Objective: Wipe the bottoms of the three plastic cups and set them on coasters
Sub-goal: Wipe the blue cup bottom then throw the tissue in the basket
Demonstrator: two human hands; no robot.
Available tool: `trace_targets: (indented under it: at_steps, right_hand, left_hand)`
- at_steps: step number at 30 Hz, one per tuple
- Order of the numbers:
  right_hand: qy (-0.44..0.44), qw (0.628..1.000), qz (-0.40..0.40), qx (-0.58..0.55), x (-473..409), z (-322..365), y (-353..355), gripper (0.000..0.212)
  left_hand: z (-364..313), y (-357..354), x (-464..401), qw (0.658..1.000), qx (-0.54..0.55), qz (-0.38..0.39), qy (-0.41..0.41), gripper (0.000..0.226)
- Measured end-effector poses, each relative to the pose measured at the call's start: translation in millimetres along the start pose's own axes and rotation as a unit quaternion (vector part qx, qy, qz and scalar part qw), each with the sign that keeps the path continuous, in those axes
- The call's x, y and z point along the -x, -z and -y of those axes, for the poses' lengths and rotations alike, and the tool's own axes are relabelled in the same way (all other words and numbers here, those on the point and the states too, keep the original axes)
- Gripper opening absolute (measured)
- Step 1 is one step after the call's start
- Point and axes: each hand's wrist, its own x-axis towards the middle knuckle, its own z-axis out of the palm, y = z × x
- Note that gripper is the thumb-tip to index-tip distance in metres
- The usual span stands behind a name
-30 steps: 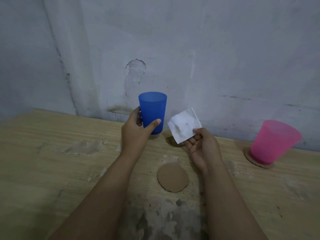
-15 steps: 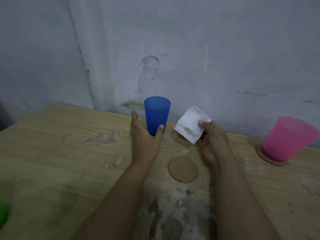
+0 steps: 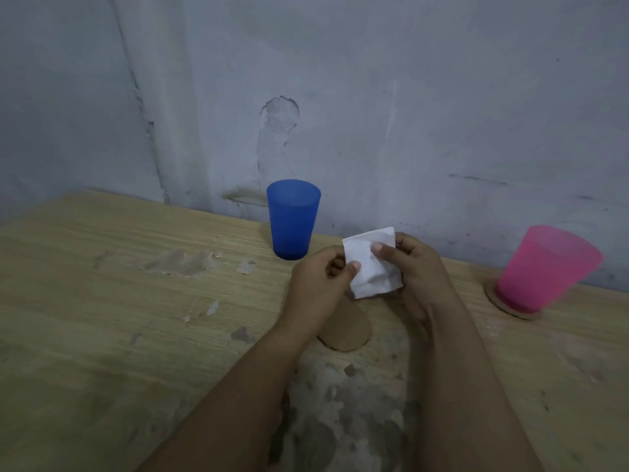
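Both my left hand and right hand pinch the white tissue, likely refolding it for wiping, while the blue cup stands released just beyond my left hand.

A pale wooden table fills the lower half of the frame, its top scuffed, with grey patches of worn finish at lower centre. Behind it stands a blue-grey wall, with a chipped plaster scar at upper centre and a crack at upper left.
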Motion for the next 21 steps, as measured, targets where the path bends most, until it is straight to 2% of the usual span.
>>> trace_targets:
  at_steps: [4, 7, 12, 16, 21]
  right_hand:
    - [-0.029, 0.997, 0.047, -0.058, 0.9, 0.2, -0.9, 0.011]
    - [-0.023, 0.997, 0.042, -0.063, 1.5, 0.1, -1.8, 0.013]
    - [-0.014, 0.998, 0.023, -0.052, 0.3, -0.6, -3.0, 0.017]
    - [-0.012, 0.997, 0.033, -0.070, 0.1, -1.2, -3.6, 0.017]
    - [-0.041, 0.994, 0.039, -0.091, -2.3, -2.0, -4.6, 0.026]
  left_hand:
    - [-2.3, 6.8, -4.0, 0.995, 0.092, -0.030, 0.040, 0.010]
    - [-1.8, 8.5, -6.5, 0.990, 0.119, -0.048, 0.060, 0.009]
    - [-2.8, 8.4, -8.1, 0.986, 0.145, -0.022, 0.078, 0.022]
    - [-3.5, 10.0, -7.1, 0.982, 0.171, -0.024, 0.074, 0.017]
    - [-0.9, 7.5, -4.5, 0.989, 0.133, -0.044, 0.043, 0.032]
